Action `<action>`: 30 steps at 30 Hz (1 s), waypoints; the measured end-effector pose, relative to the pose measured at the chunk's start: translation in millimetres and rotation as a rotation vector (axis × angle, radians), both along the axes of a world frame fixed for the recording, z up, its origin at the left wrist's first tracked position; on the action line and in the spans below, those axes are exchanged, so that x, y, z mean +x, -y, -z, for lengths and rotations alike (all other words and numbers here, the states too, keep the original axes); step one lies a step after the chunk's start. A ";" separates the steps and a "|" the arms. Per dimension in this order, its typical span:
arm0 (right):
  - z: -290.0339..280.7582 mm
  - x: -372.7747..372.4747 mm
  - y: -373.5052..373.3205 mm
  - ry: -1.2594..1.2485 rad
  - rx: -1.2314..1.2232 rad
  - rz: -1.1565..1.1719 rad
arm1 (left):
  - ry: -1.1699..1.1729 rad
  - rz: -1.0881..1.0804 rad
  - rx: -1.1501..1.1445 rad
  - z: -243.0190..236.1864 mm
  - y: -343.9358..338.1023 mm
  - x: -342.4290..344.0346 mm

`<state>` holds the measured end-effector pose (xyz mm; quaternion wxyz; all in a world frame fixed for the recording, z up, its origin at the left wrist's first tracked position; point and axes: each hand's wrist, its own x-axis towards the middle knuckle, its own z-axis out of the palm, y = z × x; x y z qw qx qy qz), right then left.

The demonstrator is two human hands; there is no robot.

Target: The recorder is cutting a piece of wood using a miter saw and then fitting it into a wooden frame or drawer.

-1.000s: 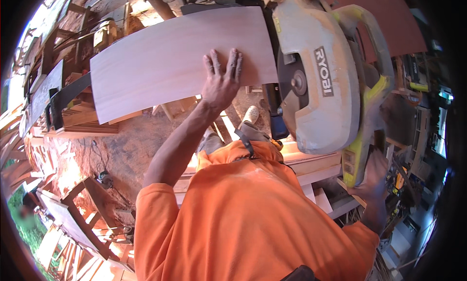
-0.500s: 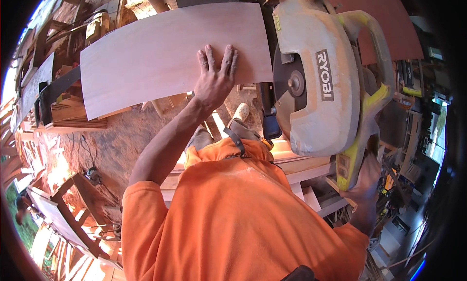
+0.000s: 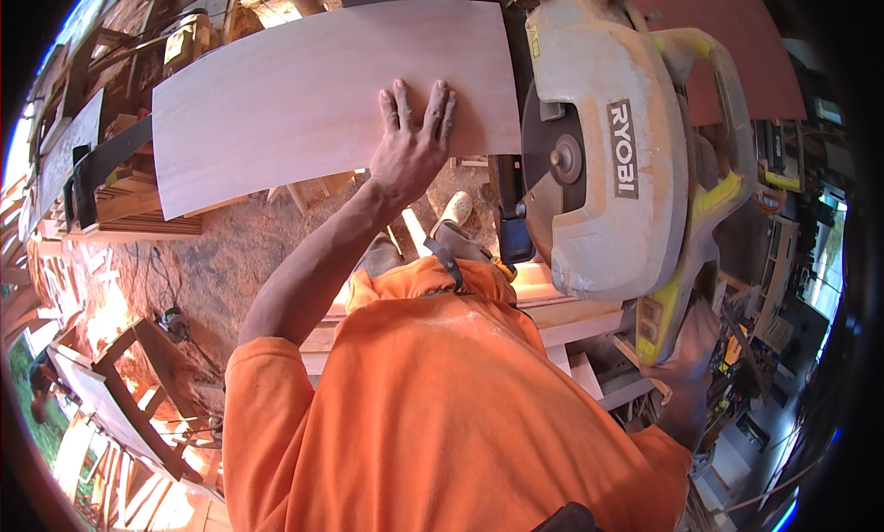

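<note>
Black-handled handsaw with a dark blade [image 3: 118, 153]: lies at the left end of the pale pinkish rectangular wooden panel [image 3: 304, 104].
Panel: ahead of me, long axis left to right, its right end just beside the cutting disc; I cannot tell whether they touch.
Left hand [image 3: 412, 161]: nearer the panel, flat on it toward its right end, fingers spread, clasping nothing.
Dark round cutting disc [image 3: 543, 144]: at the left flank of the grey power saw [image 3: 612, 242].
Right hand [image 3: 692, 346]: curled closed around the yellow-green saw handle [image 3: 652, 329]; the panel lies ahead and left of this grip.
Wooden rack [image 3: 778, 274]: far right, contents too small to tell.
</note>
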<state>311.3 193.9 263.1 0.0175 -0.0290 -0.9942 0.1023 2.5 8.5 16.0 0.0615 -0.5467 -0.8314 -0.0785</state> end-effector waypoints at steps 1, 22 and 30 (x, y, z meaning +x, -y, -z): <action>-0.5 -0.2 -0.6 0.006 0.005 -0.001 | -0.004 -0.005 0.001 -2.6 0.9 -0.9; -8.9 24.7 -8.6 0.141 0.044 -0.015 | 0.084 0.184 0.024 -6.1 16.9 -29.0; -4.6 16.3 -2.7 0.132 0.020 0.014 | 0.068 0.189 0.001 -8.9 17.2 -29.7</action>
